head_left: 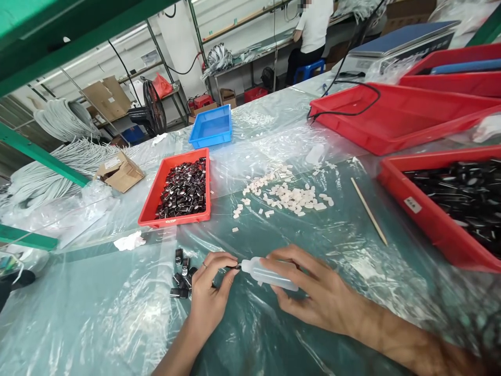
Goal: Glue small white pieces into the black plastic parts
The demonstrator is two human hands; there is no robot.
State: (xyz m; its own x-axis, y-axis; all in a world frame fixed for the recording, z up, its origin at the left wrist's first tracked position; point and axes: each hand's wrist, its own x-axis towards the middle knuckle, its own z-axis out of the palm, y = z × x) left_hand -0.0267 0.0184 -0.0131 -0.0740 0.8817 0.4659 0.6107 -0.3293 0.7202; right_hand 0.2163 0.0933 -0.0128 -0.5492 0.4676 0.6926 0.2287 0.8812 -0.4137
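Observation:
My right hand [313, 292] grips a small translucent squeeze bottle [268, 275], its nozzle pointing left. My left hand [211, 287] pinches a small black part [235, 267] right at the nozzle tip. A few black parts [182, 277] lie in a loose cluster on the plastic sheet just left of my left hand. Farther out, a scatter of small white pieces [289, 196] lies in the middle of the table.
A red tray of black parts [162, 209] sits ahead left, a blue tray [211, 125] beyond it. Red bins [422, 219] stand at right, the near one holding black parts. A thin wooden stick [368, 211] lies between. Another person [313, 26] works at a far bench.

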